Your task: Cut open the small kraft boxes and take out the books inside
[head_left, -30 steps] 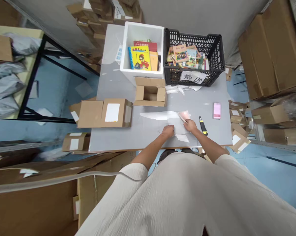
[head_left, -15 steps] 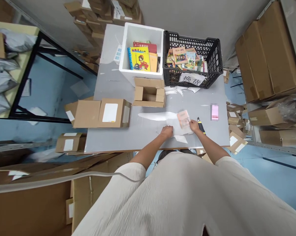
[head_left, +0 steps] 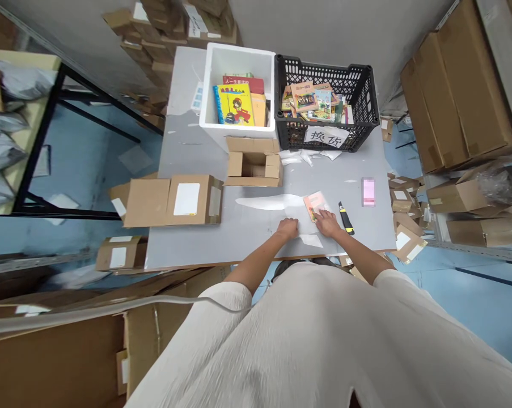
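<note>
A thin pale-orange booklet (head_left: 314, 201) lies flat on the grey table, right of its middle. My right hand (head_left: 328, 224) rests on the booklet's lower edge, fingers outstretched and slightly apart. To its left my left hand (head_left: 288, 228) is closed near the table's front edge; whatever its fingers hold is too small to make out. A white patch like paper or film (head_left: 310, 240) shows on the table between my hands. Just right of my right hand lies a black-and-yellow utility knife (head_left: 346, 219).
A white foam box (head_left: 238, 131) with books and a black crate (head_left: 290, 136) of booklets stand at the back. An open small carton (head_left: 254, 180) sits before them. A larger carton (head_left: 191, 198) stands left, a pink phone-like item (head_left: 368, 192) right.
My right hand has let go of the translucent sheet's right edge and moved left onto the booklet. The sheet no longer covers the booklet. My left hand has barely moved.
</note>
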Motion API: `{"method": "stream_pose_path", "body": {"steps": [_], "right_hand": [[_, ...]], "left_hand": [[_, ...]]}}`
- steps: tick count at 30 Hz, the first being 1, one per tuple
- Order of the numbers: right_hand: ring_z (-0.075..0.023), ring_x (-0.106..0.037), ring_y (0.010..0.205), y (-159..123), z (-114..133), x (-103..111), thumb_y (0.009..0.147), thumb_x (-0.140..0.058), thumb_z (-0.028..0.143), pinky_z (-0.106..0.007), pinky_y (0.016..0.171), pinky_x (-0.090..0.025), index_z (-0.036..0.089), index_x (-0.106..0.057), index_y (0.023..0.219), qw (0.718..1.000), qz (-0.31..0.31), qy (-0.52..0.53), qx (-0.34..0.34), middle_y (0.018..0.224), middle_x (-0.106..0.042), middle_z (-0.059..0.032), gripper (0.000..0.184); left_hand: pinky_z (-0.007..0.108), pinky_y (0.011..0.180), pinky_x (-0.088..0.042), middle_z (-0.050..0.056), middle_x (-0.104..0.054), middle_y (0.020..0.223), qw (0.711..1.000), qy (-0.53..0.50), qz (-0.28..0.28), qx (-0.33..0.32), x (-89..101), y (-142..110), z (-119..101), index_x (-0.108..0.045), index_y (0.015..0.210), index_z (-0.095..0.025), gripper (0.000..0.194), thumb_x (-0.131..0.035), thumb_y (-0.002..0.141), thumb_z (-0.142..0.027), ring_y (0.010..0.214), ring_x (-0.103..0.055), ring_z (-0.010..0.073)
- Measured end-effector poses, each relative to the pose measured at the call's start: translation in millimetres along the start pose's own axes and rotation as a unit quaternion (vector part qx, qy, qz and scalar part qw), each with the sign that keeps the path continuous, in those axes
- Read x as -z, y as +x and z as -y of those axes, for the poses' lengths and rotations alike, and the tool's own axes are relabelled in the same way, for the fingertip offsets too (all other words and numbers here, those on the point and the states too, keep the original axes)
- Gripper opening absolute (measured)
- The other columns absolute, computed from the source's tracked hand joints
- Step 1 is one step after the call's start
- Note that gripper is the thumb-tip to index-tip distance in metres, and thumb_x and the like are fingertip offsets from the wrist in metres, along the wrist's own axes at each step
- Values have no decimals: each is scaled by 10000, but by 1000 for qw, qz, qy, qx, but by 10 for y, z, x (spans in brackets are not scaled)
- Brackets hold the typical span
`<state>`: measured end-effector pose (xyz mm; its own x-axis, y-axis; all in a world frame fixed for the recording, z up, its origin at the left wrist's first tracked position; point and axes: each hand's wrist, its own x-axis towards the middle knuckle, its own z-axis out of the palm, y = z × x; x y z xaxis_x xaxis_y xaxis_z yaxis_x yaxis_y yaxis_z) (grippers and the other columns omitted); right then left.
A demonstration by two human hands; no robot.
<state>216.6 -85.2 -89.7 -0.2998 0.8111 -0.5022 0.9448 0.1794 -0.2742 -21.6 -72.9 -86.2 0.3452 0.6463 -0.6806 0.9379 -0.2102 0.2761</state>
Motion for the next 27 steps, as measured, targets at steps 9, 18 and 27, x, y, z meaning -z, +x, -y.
{"method": "stream_pose_path", "body": {"steps": [9, 18, 27], "right_hand": [[-393, -422, 1609, 0, -320, 107, 1127, -431, 352, -572, 1334, -260, 159, -330, 1803, 986, -58, -2, -159, 1762, -481, -241, 710], [-386, -526, 1363, -17, -642, 390, 963, -488, 113, -501, 1143, -410, 144, -554, 1589, 934, -242, 86, -250, 1512, -584, -242, 630], [-349, -639, 1273, 173, -279, 268, 1053, -530, 214, -438, 1090, -496, 168, -732, 1402, 982, -84, 109, -131, 1389, -710, -202, 406]], "left_hand": [[452, 1199, -518, 195, -731, 1455, 1000, 4, 7, 0, -8, -9, 4, -702, 1398, -176, 391, -574, 1031, -219, 1422, -655, 337], [459, 1196, -524, 190, -736, 1454, 1000, 2, 4, 1, 2, -16, 12, -710, 1398, -187, 406, -604, 1010, -242, 1411, -662, 342], [447, 1205, -517, 188, -727, 1461, 1000, -16, 0, 2, -2, -31, 13, -721, 1363, -199, 375, -664, 996, -256, 1415, -666, 343]]}}
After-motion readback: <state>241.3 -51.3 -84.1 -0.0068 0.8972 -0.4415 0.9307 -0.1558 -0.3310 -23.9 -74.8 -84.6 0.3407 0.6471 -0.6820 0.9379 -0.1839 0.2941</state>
